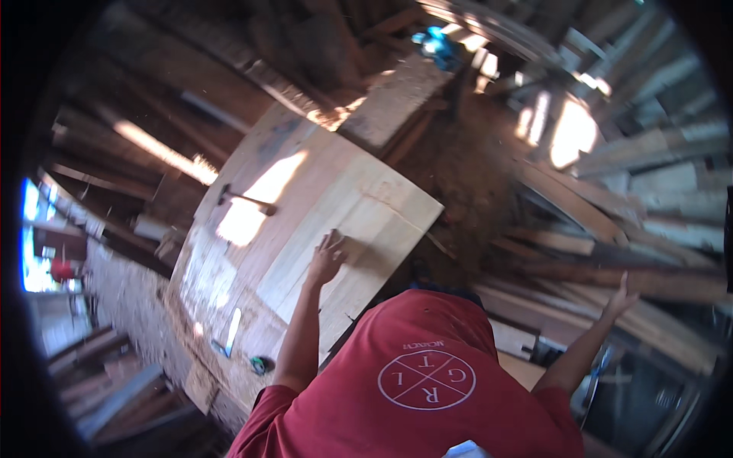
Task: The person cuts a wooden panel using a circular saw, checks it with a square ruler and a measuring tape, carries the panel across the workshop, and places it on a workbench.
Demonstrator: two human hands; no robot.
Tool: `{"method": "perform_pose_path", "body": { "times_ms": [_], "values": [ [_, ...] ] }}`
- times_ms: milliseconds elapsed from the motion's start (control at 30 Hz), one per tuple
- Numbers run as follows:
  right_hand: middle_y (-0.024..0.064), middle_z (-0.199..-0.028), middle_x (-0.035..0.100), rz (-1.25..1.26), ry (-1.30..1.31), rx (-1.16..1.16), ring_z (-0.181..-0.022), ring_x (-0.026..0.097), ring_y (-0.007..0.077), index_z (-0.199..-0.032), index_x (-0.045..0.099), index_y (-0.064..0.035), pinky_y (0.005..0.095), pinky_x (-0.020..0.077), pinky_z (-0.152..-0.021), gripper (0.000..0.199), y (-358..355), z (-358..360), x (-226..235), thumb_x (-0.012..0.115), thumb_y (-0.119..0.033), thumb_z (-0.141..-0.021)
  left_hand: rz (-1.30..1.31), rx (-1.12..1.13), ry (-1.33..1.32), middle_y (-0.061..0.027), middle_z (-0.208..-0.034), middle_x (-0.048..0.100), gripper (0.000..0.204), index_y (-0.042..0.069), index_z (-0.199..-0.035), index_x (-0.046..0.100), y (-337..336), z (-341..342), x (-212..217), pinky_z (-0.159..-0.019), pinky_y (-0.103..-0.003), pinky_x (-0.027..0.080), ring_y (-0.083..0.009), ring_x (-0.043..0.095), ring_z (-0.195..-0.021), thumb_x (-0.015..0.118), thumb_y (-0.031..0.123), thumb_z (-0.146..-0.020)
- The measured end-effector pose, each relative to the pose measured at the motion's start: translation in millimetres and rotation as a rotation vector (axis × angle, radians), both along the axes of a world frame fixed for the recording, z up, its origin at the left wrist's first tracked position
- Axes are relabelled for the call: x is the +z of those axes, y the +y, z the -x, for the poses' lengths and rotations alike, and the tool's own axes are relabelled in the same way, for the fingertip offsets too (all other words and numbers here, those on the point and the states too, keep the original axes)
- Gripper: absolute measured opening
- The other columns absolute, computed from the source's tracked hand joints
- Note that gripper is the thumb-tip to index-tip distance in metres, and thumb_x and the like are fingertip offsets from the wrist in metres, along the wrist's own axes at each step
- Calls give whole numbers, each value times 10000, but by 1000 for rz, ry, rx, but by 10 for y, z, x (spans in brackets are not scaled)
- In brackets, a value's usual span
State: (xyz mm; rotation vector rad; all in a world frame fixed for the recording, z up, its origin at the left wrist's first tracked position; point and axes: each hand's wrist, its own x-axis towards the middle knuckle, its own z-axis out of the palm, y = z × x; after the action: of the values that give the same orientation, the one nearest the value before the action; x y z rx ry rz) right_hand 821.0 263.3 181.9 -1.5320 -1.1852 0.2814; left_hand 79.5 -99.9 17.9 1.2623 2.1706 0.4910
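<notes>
My left hand (328, 258) lies on a pale panel of joined wooden boards (294, 263), with its fingers spread and nothing held. Out to the right, my right hand (621, 299) is stretched over stacked timber (611, 278). Its fingers look apart with nothing in them, though the picture is slightly blurred. On the panel's far left side rests a hammer (248, 201). Nearer me, at the left, are a try square (232, 333) with a light blade and a green and black tape measure (261, 365).
A blue power tool (437, 47) sits at the far end of a plank (397, 99) beyond the panel. Loose planks (580, 210) are piled along the right. More boards (126, 385) lie at the lower left, beside a dirt floor (126, 294). Sunlight patches fall across the wood.
</notes>
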Motion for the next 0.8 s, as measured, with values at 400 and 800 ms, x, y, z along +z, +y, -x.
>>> {"method": "perform_pose_path", "body": {
  "times_ms": [400, 800],
  "values": [
    [272, -1140, 671, 566, 302, -338, -956, 678, 337, -1142, 649, 144, 419, 607, -825, 702, 450, -1676, -1610, 832, -454, -823, 88, 309, 312, -238, -1634, 238, 614, 215, -1496, 490, -227, -758, 5, -1234, -536, 233, -493, 137, -1515, 661, 370, -927],
    [230, -1284, 597, 1044, -206, 622, -1008, 661, 308, -1338, 543, 55, 393, 578, -827, 623, 508, 1268, -2630, 768, -320, -894, 16, 785, 448, -247, -1630, 232, 608, 215, -1500, 477, -613, -1123, 153, -1235, -535, 210, -492, 151, -1507, 648, 393, -944]
  ]
}}
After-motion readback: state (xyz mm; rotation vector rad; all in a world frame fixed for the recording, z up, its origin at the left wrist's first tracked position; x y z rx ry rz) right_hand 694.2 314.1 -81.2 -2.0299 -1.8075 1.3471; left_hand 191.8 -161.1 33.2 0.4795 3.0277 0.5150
